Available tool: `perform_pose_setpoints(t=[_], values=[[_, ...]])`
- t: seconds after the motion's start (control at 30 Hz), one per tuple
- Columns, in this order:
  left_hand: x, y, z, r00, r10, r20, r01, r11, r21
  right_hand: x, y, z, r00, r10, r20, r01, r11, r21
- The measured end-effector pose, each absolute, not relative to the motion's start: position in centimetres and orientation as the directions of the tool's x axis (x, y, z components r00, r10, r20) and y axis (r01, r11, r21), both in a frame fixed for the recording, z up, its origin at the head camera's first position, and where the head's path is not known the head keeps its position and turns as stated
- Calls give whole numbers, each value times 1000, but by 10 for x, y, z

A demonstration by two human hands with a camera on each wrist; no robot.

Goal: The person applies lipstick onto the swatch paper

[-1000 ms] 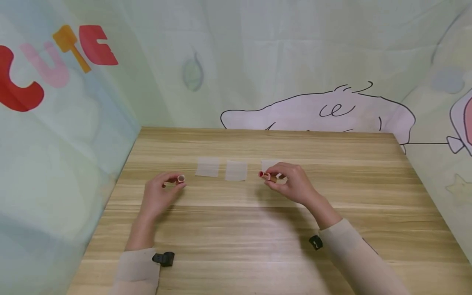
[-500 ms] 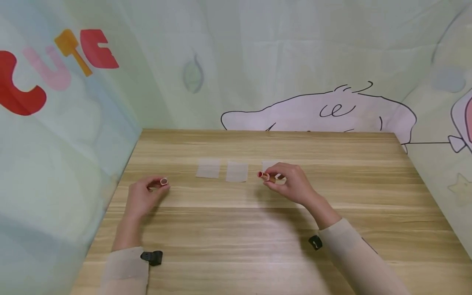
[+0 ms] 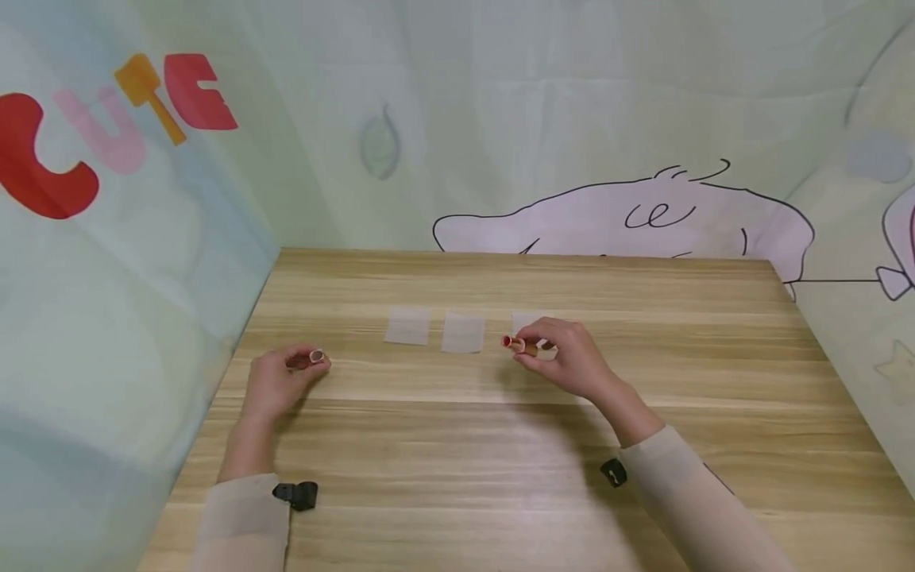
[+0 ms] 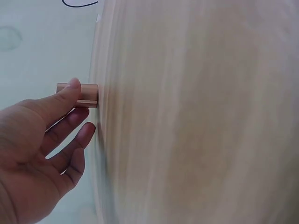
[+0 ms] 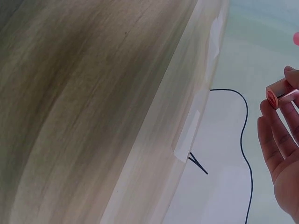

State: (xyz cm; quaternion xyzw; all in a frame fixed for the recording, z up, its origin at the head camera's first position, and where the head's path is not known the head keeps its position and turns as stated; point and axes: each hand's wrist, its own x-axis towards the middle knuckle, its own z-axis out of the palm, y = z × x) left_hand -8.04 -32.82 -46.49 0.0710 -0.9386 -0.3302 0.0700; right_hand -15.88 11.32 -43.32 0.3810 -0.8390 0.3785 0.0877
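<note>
At the left of the table, my left hand (image 3: 274, 385) pinches a short copper-coloured lipstick cap (image 3: 318, 356) between thumb and fingers. Its round hollow end faces up in the head view. The left wrist view shows the cap (image 4: 88, 92) with its far end at the tabletop, apparently touching it. My right hand (image 3: 572, 361) holds a copper lipstick tube (image 3: 529, 348) tilted above the table, its red end pointing left. In the right wrist view the tube (image 5: 281, 88) shows a red inside at its end. My right fingers partly hide the tube.
Three thin whitish squares lie in a row on the wooden table (image 3: 457, 461): a left square (image 3: 407, 326), a middle square (image 3: 463, 332) and a right square (image 3: 529, 318), partly covered by my right hand. A printed curtain (image 3: 500, 119) stands behind the table.
My left hand has moved left with the lipstick cap, away from the squares, and is lower near the tabletop. My right hand holds the lipstick tube in nearly the same spot.
</note>
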Motion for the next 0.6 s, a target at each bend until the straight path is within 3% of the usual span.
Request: perform_pose_setpoints(t=[0.23,0.43,0.6], values=[[-83,-327,-460,-984,-178,11,-127,743,657,-159,114,-433,-688,-576,441,-713,426,-557],[-90,-308,-448,-970,-82,231,92,752,653,-158,114,-429,-684,-583,439,-716,416,-561],[-93,-284,-434,-949,27,315,238,720,652,-156,114,-426,-678,-595,431,-718,410,-562]])
